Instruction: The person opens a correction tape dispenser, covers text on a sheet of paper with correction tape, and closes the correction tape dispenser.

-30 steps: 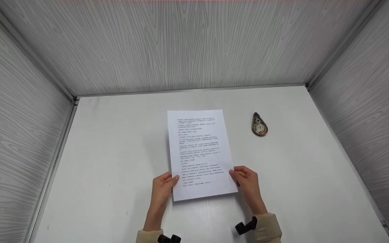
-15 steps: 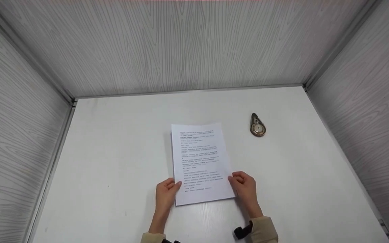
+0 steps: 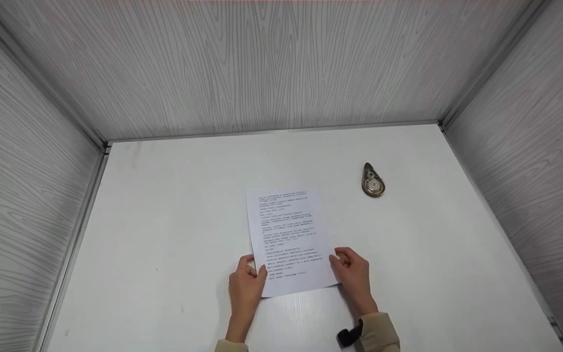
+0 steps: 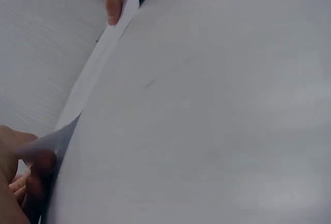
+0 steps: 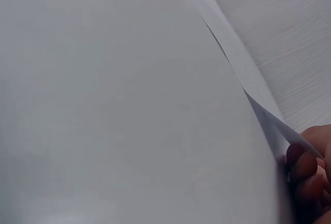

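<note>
A white sheet of printed paper (image 3: 291,244) lies low over the table, its far end almost flush with the surface. My left hand (image 3: 247,283) pinches its lower left edge, thumb on top and fingers beneath. On the opposite edge, my right hand (image 3: 352,274) grips the lower right side the same way. The left wrist view has the left hand (image 4: 15,172) at the lower left, where the sheet's edge bends up at the fingers. From the right wrist, the sheet (image 5: 269,113) appears nearly edge-on, curling up at the right hand (image 5: 310,172).
A brown teardrop-shaped correction tape dispenser (image 3: 373,182) lies on the white table (image 3: 164,220), beyond the sheet to the right. Grey wood-grain panels (image 3: 281,68) enclose the table at the back and both sides.
Both hands have drawn the sheet nearer and lowered its far end toward the table. The left hand has shifted slightly right along with its edge. The correction tape dispenser has stayed put.
</note>
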`<act>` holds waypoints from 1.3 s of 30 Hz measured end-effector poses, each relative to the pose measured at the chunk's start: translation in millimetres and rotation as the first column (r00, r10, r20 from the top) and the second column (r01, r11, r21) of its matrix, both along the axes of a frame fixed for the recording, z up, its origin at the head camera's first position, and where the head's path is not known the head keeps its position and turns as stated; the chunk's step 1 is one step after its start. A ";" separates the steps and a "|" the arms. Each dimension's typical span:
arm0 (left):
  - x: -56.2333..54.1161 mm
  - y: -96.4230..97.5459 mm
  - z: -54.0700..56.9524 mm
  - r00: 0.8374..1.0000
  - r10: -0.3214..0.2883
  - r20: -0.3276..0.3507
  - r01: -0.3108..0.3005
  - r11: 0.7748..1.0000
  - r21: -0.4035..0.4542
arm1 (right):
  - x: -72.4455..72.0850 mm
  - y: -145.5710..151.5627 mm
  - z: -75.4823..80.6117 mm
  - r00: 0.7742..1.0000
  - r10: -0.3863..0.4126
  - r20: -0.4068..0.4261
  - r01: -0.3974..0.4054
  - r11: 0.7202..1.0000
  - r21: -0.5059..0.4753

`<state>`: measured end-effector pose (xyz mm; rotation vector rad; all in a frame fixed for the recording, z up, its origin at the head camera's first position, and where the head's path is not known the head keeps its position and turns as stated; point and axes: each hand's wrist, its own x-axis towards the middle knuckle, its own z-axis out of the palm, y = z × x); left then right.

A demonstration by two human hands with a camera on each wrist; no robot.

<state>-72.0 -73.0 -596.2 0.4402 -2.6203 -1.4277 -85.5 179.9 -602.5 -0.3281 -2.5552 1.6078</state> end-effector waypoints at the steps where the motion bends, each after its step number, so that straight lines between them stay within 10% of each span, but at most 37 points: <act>1: 1.2 0.0 -0.1 1.000 -0.006 -0.006 0.006 0.998 -0.066 | -0.4 -0.3 -0.3 1.000 0.002 -0.006 -0.002 1.000 0.006; 8: 6.0 -2.2 -8.2 0.989 -0.072 -0.130 0.005 0.890 -0.456 | -0.8 0.4 -2.6 1.000 0.003 -0.030 -0.002 0.999 0.039; 12: 8.5 -2.6 -17.5 0.949 -0.155 -0.275 -0.042 0.802 -0.596 | 0.5 3.0 -4.3 1.000 0.002 -0.031 0.000 0.998 0.065; 18: 7.4 -0.8 -25.7 0.888 -0.260 -0.379 -0.081 0.724 -0.685 | -0.2 4.9 -7.6 0.996 0.000 -0.085 0.009 0.994 0.107; 25: 4.5 -1.2 -26.5 0.883 -0.298 -0.364 -0.090 0.652 -0.753 | 1.0 6.0 -4.7 0.997 -0.009 -0.071 0.024 0.975 0.221; 33: 2.7 -2.3 -25.9 0.907 -0.304 -0.291 0.006 0.701 -0.713 | -11.1 21.4 10.5 0.998 -0.005 0.065 -0.011 0.969 0.247; 39: 4.8 -3.4 -23.2 0.938 -0.313 -0.149 0.127 0.710 -0.693 | -35.6 42.6 18.7 0.997 -0.036 -0.062 0.055 0.944 0.326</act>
